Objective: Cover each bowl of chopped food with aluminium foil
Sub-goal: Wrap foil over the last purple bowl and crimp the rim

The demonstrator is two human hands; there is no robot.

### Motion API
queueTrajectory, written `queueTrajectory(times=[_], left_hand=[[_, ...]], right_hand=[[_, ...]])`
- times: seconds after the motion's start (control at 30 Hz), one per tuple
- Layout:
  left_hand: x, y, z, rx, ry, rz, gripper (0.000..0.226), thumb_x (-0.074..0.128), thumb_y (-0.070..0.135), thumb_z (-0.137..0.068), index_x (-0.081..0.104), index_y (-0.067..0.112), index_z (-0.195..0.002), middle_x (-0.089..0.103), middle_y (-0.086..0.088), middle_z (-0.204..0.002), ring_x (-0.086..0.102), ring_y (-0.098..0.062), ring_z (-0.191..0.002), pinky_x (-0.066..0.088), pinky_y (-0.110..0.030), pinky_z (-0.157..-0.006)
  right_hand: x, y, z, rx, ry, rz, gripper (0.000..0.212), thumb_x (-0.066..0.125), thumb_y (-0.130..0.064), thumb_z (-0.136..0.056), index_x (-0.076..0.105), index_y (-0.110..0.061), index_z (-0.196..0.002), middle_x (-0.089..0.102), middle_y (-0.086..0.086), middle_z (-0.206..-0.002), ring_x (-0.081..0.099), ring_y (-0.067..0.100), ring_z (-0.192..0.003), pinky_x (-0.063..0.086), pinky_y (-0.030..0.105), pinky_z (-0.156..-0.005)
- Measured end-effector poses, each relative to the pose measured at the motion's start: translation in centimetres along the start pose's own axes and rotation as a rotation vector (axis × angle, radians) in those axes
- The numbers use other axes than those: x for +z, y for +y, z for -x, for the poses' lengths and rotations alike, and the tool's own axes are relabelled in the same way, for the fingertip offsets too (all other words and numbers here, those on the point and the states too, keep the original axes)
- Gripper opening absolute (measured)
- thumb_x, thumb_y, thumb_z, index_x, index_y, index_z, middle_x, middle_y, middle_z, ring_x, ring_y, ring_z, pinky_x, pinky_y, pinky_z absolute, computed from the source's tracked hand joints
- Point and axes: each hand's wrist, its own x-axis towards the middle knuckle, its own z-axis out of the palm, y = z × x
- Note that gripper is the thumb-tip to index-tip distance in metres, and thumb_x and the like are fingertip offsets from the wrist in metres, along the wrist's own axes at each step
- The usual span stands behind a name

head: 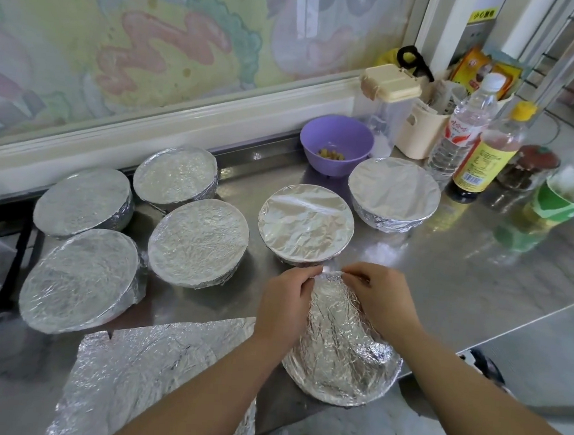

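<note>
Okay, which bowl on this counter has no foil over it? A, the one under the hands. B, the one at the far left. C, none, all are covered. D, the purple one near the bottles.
D: the purple bowl stands open with yellowish bits showing inside, while the near bowl, whose foil the left hand and right hand pinch at its far rim, is wrapped.

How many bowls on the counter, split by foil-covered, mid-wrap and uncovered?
Foil-covered bowls, set down: 6
Bowl being wrapped, pinched by left hand and right hand: 1
Purple bowl, uncovered: 1
Total: 8 bowls
</note>
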Motion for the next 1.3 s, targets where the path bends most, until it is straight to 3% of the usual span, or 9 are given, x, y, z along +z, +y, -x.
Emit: queueTrajectory(times=[0.13, 0.23, 0.43, 0.6, 0.73, 0.87, 1.0, 1.13, 1.3], left_hand=[[0.1, 0.0, 0.5, -0.028, 0.027, 0.036, 0.030, 0.055, 0.015, -0.100, 0.070, 0.023, -0.125, 0.073, 0.010, -0.114, 0.065, -0.004, -0.100, 0.046, -0.012, -0.084], [0.2, 0.0, 1.2, -0.048, 0.071, 0.045, 0.029, 0.055, 0.015, -0.101, 0.071, 0.021, -0.124, 0.073, 0.010, -0.114, 0.065, -0.003, -0.102, 0.048, -0.014, -0.088], [0.4, 0.4, 2.4, -0.089, 0.171, 0.049, 0.029, 0.056, 0.011, -0.099, 0.072, 0.019, -0.122, 0.074, 0.009, -0.109, 0.063, -0.001, -0.098, 0.037, 0.001, -0.083], [0.5, 0.6, 3.0, -0.163, 0.179, 0.101, 0.030, 0.053, 0.010, -0.100, 0.071, 0.017, -0.123, 0.073, 0.008, -0.113, 0.061, -0.001, -0.102, 0.036, 0.002, -0.084], [0.5, 0.8, 3.4, -0.254, 0.215, 0.160, 0.029, 0.052, 0.010, -0.101, 0.070, 0.017, -0.123, 0.071, 0.009, -0.113, 0.058, 0.007, -0.095, 0.037, 0.002, -0.083], [0.5, 1.0, 4.6, -0.393, 0.257, 0.285, 0.032, 0.049, 0.006, -0.098, 0.064, 0.024, -0.121, 0.061, 0.008, -0.118, 0.054, 0.002, -0.106, 0.045, -0.013, -0.092], [-0.2, 0.7, 3.9, -0.213, 0.201, 0.156, 0.034, 0.054, 0.009, -0.096, 0.060, 0.022, -0.128, 0.054, 0.010, -0.124, 0.049, -0.003, -0.116, 0.032, -0.001, -0.090], [-0.5, 0.2, 1.1, -0.009, -0.011, 0.034, 0.032, 0.054, 0.020, -0.101, 0.064, 0.021, -0.132, 0.067, 0.010, -0.124, 0.059, -0.002, -0.109, 0.035, 0.000, -0.086], [0.0, -0.3, 0.8, -0.038, 0.045, 0.037, 0.029, 0.056, 0.018, -0.101, 0.069, 0.020, -0.127, 0.072, 0.008, -0.117, 0.064, -0.004, -0.102, 0.045, -0.011, -0.088]], right_hand=[[0.1, 0.0, -0.3, -0.036, -0.053, 0.024, 0.011, 0.069, -0.026, -0.096, 0.078, -0.024, -0.102, 0.073, -0.010, -0.086, 0.066, 0.011, -0.078, 0.054, 0.034, -0.073], [-0.5, -0.3, -1.1, -0.049, -0.150, -0.003, 0.007, 0.071, -0.026, -0.094, 0.078, -0.029, -0.095, 0.071, -0.016, -0.081, 0.064, 0.002, -0.076, 0.051, 0.029, -0.072], [-0.7, -1.3, -2.5, -0.125, -0.303, 0.020, 0.007, 0.074, -0.021, -0.092, 0.079, -0.023, -0.089, 0.070, -0.016, -0.074, 0.059, -0.007, -0.064, 0.042, 0.012, -0.063], [-0.4, -1.5, -2.9, -0.224, -0.366, 0.118, 0.010, 0.068, -0.023, -0.095, 0.073, -0.021, -0.087, 0.067, -0.013, -0.076, 0.060, 0.001, -0.071, 0.049, 0.030, -0.070], [-0.3, -1.5, -2.8, -0.207, -0.369, 0.103, 0.013, 0.071, -0.040, -0.092, 0.075, -0.034, -0.103, 0.071, -0.023, -0.096, 0.065, -0.002, -0.089, 0.052, 0.028, -0.081], [-0.9, -1.3, -1.4, -0.186, -0.155, 0.075, 0.015, 0.074, -0.035, -0.091, 0.077, -0.033, -0.105, 0.074, -0.014, -0.104, 0.067, 0.006, -0.095, 0.056, 0.037, -0.090], [-1.0, -1.4, -0.1, -0.162, -0.120, 0.081, 0.030, 0.072, -0.029, -0.095, 0.072, -0.025, -0.125, 0.073, -0.004, -0.118, 0.068, 0.015, -0.104, 0.053, 0.039, -0.097], [-0.5, -1.7, -0.8, -0.119, -0.151, 0.092, 0.023, 0.071, -0.030, -0.095, 0.076, -0.028, -0.117, 0.077, -0.007, -0.106, 0.069, 0.009, -0.093, 0.055, 0.031, -0.089], [0.0, -1.5, -1.8, -0.056, -0.170, 0.053, 0.014, 0.074, -0.027, -0.092, 0.080, -0.026, -0.104, 0.075, -0.012, -0.088, 0.065, -0.001, -0.077, 0.052, 0.020, -0.077]])
